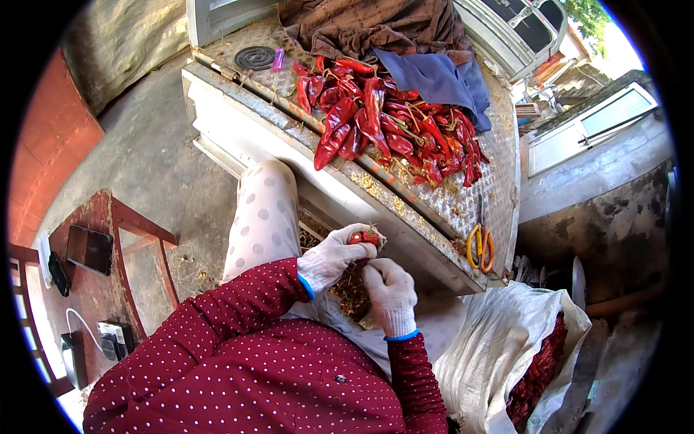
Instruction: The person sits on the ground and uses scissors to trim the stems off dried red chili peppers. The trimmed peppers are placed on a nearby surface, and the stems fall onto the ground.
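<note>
My left hand (339, 254), in a white knit glove with a blue cuff, grips a dried red chili pepper (364, 237) above my lap. Its stalk end points up between thumb and fingers. Just below, my right hand (391, 297), gloved alike, pinches the lower part of the pepper, which the fingers mostly hide. Beyond my hands, a heap of glossy red chili peppers (374, 116) lies on a metal truck bed (496, 163). Scissors with orange and yellow handles (480, 248) rest at the bed's near right corner. Loose seeds (368, 183) are scattered along the edge.
Right of my legs stands a white woven sack (477, 336) holding dark red peppers (537, 374). A brown cloth (374, 27) and a blue cloth (434, 78) lie behind the heap, near a black coil (255, 57). At left, a wooden bench (87, 304) bears a phone (90, 249).
</note>
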The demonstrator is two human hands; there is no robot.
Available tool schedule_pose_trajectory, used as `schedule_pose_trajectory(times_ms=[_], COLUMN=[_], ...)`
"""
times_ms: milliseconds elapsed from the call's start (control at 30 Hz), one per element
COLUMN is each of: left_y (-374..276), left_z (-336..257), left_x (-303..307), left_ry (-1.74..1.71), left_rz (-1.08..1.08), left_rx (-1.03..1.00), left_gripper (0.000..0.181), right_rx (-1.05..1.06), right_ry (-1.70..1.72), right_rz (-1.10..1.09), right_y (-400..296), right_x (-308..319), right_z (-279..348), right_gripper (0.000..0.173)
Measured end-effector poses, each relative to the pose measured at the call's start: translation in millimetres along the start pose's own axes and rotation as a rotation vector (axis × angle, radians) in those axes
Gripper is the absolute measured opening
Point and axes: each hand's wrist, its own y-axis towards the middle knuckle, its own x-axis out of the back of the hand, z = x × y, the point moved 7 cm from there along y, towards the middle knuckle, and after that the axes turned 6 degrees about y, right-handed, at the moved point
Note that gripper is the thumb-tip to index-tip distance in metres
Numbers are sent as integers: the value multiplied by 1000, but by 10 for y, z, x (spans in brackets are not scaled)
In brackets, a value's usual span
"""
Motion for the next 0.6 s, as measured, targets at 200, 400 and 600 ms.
schedule_pose_trajectory(times_ms=[200, 400, 600], left_y=[16, -77, -102], left_z=[-35, -138, -119], left_x=[28, -39, -87], left_ry=[493, 635, 568], left_rz=[-55, -129, -62], left_rx=[-264, -310, -247], left_gripper=[37, 35, 28], right_rx=[385, 479, -107], right_ry=[-299, -371, 447], right_rz=[-129, -30, -11], right_y=[246, 258, 292], right_x=[98, -70, -52], right_z=[557, 618, 116], right_gripper=[25, 16, 16])
